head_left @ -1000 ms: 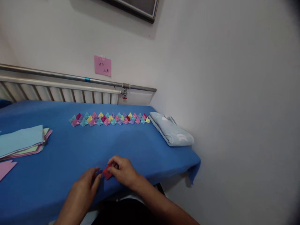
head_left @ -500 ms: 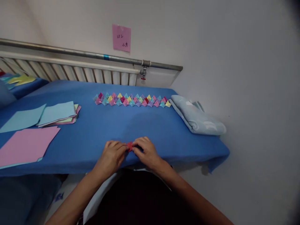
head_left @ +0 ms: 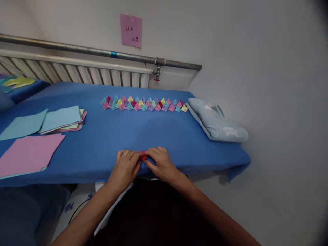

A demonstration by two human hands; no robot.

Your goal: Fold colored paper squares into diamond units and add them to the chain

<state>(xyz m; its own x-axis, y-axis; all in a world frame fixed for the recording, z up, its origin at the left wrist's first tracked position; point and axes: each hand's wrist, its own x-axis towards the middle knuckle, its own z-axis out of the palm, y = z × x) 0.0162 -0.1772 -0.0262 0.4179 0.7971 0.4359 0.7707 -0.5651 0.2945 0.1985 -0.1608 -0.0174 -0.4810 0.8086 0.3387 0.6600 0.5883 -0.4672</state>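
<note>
A small piece of folded red paper (head_left: 143, 155) is pinched between my two hands, over the near part of the blue-covered table (head_left: 107, 136). My left hand (head_left: 126, 167) grips its left side with thumb and fingers together. From the right, my right hand (head_left: 161, 163) holds the other side between thumb and forefinger. The fingers cover much of the paper, so its exact shape is hard to make out. Farther back, several folded paper pieces (head_left: 144, 106) in pink, blue, yellow, purple and red stand in close rows.
Pink paper sheets (head_left: 30, 153) and a stack of light blue sheets (head_left: 61, 119) lie at the left. A folded pale blue blanket (head_left: 217, 123) rests at the right end. Behind the table are a radiator (head_left: 87, 73) and a metal pipe (head_left: 77, 48).
The view has tilted slightly downward, so the table appears higher. Both hands still hold the red paper, and the fingers have shifted a little around it.
</note>
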